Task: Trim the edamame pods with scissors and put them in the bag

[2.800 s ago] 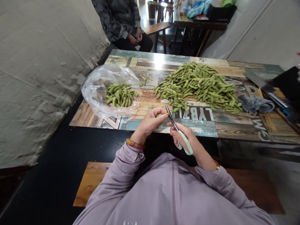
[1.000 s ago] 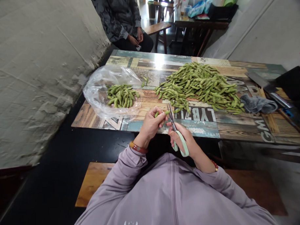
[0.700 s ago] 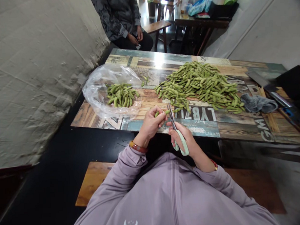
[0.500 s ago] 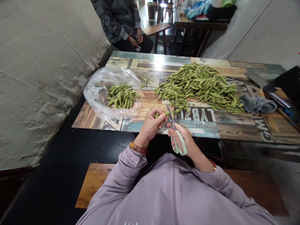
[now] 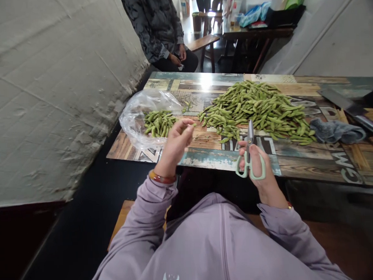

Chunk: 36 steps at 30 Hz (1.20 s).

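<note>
My left hand point(image 5: 178, 141) is closed in a pinch, with the green end of an edamame pod point(image 5: 194, 125) showing at its fingertips. It hovers just right of a clear plastic bag point(image 5: 132, 117), whose opening shows a small heap of pods point(image 5: 159, 121). My right hand point(image 5: 269, 185) grips scissors point(image 5: 250, 131) with pale green handles, blades pointing up and nearly together. Beyond the scissors spreads a big pile of edamame pods point(image 5: 255, 105) on the patterned table point(image 5: 199, 158).
A grey cloth point(image 5: 337, 130) lies right of the pile, near a cleaver-like flat blade point(image 5: 341, 100). Small green scraps point(image 5: 187, 105) lie behind the bag. A person in a dark patterned jacket point(image 5: 158, 26) sits past the far edge. A rough white wall point(image 5: 65, 87) borders the left.
My hands have parted: the left has moved left toward the bag with the pod, the right has moved right with the scissors, away from the pod. The view has shifted slightly.
</note>
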{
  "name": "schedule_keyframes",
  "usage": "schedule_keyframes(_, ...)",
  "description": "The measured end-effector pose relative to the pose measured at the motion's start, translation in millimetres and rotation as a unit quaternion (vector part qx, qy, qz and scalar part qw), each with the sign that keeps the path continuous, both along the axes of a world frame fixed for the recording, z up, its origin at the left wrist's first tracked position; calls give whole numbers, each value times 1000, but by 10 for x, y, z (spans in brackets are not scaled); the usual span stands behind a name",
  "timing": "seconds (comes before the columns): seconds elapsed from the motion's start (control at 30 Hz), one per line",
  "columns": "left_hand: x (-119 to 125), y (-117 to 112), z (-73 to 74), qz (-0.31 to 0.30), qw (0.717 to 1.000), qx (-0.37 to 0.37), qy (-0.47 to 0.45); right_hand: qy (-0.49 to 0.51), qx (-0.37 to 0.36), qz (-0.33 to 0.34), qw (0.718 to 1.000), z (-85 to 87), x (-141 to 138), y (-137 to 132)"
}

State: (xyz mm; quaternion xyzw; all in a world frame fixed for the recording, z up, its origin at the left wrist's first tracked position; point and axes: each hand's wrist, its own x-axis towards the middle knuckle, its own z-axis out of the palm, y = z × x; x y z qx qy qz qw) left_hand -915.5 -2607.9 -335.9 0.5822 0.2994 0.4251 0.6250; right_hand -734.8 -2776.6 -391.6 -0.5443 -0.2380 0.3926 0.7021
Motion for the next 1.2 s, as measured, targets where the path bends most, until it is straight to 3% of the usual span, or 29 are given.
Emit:
schedule_keyframes(0.07, -141, 249, 121, 90, 987, 108, 80, 2, -2, 8, 1000, -1, 7, 1)
schedule_keyframes(0.1, -213, 369, 175, 139, 967, 161, 140, -1, -3, 12, 1000, -1, 8, 0)
schedule_keyframes(0.2, -369, 600, 255, 206, 864, 312, 338, -10, -6, 20, 1000, -7, 12, -4)
schedule_keyframes(0.3, -366, 571, 174, 169, 781, 379, 467, -17, -6, 26, 1000, -21, 21, -8)
schedule_keyframes(0.43, -205, 398, -57, 90, 715, 392, 572, -28, -10, 34, 999, -37, 27, -8)
schedule_keyframes(0.57, -156, 430, -202, 85, 670, 392, 625, -43, -15, 35, 998, -29, 25, -7)
schedule_keyframes(0.67, -208, 569, -242, 105, 690, 387, 602, -45, -18, 38, 998, -14, 23, -5)
schedule_keyframes(0.77, -252, 721, -233, 169, 758, 353, 522, -43, -17, 39, 998, -9, 24, -3)
schedule_keyframes(0.83, -257, 795, -199, 239, 788, 327, 464, -45, -15, 40, 998, -11, 23, -3)
schedule_keyframes(0.93, -214, 810, -111, 286, 800, 328, 413, -46, -12, 39, 998, -16, 21, -2)
schedule_keyframes(1.07, -14, 566, 114, 239, 815, 363, 385, -48, -16, 42, 998, -23, 21, 0)
schedule_keyframes(1.13, 121, 313, 286, 169, 856, 365, 326, -52, -17, 42, 998, -26, 25, 0)
schedule_keyframes(1.2, 221, -21, 450, 54, 910, 323, 256, -53, -18, 41, 998, -24, 31, -3)
